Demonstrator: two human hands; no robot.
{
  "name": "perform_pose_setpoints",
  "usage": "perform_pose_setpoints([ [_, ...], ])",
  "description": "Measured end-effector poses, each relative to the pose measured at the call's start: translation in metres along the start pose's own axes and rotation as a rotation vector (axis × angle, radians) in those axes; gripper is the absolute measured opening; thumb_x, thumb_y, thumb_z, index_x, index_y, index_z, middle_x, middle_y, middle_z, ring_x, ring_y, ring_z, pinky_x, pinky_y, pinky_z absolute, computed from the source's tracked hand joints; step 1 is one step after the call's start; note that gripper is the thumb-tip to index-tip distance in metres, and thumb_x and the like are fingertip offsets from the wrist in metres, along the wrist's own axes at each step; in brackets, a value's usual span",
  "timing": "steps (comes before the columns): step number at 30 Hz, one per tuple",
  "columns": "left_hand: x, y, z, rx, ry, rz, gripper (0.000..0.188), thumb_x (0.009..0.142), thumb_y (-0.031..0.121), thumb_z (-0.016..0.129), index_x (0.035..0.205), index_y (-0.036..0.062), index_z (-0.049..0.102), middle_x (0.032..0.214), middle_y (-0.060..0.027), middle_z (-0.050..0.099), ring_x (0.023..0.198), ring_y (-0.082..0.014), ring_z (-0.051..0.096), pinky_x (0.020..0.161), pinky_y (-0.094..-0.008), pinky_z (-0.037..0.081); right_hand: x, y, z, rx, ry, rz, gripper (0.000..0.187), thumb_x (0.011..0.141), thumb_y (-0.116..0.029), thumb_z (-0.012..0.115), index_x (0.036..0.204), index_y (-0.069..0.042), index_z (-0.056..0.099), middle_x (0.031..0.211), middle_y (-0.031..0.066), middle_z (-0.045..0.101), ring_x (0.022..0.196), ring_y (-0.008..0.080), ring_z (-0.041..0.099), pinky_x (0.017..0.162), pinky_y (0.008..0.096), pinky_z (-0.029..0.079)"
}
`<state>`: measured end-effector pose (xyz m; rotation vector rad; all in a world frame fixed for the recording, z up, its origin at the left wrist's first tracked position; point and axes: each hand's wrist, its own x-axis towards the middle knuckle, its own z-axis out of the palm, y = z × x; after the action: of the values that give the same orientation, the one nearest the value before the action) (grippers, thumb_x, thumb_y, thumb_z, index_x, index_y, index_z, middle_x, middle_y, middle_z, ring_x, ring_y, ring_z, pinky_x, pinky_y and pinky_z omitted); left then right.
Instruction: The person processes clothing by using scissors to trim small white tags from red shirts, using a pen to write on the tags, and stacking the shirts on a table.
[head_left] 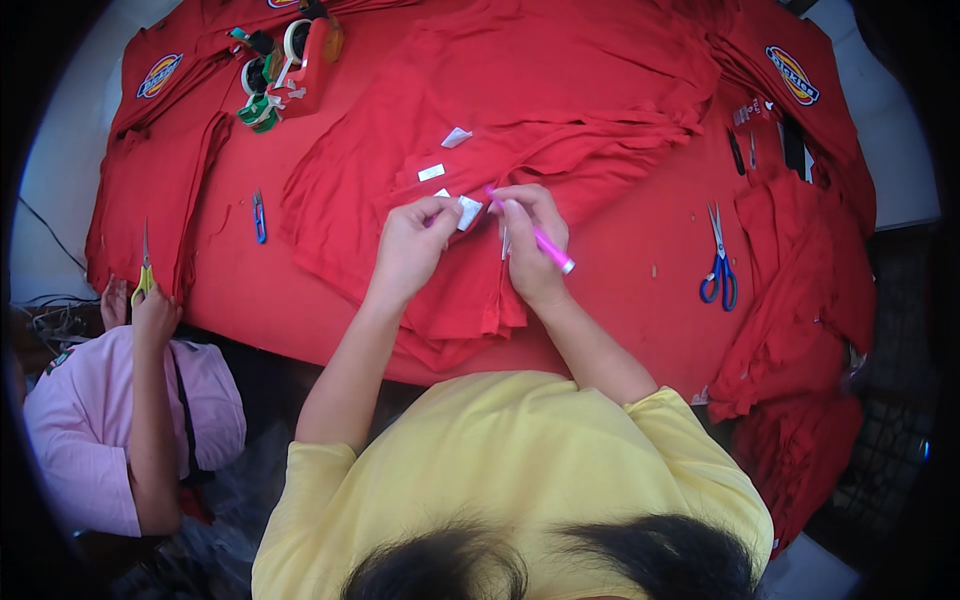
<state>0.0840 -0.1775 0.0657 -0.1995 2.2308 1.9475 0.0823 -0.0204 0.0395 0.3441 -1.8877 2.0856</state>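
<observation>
My left hand (412, 248) is closed, its thumb and finger pinching a small white garment label (467, 213) on the red garments. Just to the right, my right hand (535, 240) is wrapped round a pink pen (553, 249), whose tip end points up and left, near the label. Beneath both hands lies a pile of red garments (440, 300), with folds running toward the table's near edge. Farther up the pile, another white label (431, 172) and a folded white label (456, 137) stand out against the red cloth.
Blue-handled scissors (719, 270) lie on the red table (620, 300) at right, blue thread snips (259, 216) at left. A red tape dispenser (311, 70) stands far left. At left a co-worker in pink (80, 430) holds yellow scissors (146, 275). More red garments (790, 290) hang over the right edge.
</observation>
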Motion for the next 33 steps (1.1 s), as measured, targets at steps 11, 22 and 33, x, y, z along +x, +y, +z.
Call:
perform_pose_setpoints([
  [11,0.014,-0.015,-0.005,0.686,0.244,0.439,0.021,0.081,0.014,0.069,0.097,0.0016,0.064,0.085,-0.0111,0.064,0.077,-0.0214,0.064,0.066,-0.0338,0.050,0.000,0.004,-0.012,-0.138,-0.052,-0.166,0.018,0.086,-0.009,0.063,0.100,0.001,0.059,0.091,0.0135,0.062,0.078,0.0214,0.062,0.068,0.0293,0.049],
  [22,0.025,-0.015,-0.009,0.616,0.191,0.155,0.024,0.078,0.017,0.073,0.092,0.0019,0.059,0.079,-0.0107,0.065,0.076,-0.0244,0.064,0.069,-0.0376,0.049,0.006,-0.006,0.002,-0.118,-0.083,-0.050,0.008,0.086,-0.005,0.059,0.088,0.003,0.062,0.077,0.0129,0.064,0.069,0.0204,0.065,0.061,0.0299,0.049],
  [33,0.012,-0.006,-0.013,0.302,0.056,0.046,0.017,0.087,0.014,0.063,0.094,-0.0019,0.067,0.070,-0.0005,0.060,0.061,-0.0049,0.050,0.058,-0.0214,0.041,0.002,-0.003,0.002,-0.153,-0.092,-0.023,0.008,0.084,-0.006,0.060,0.082,0.001,0.062,0.072,0.0121,0.063,0.064,0.0225,0.063,0.057,0.0328,0.048],
])
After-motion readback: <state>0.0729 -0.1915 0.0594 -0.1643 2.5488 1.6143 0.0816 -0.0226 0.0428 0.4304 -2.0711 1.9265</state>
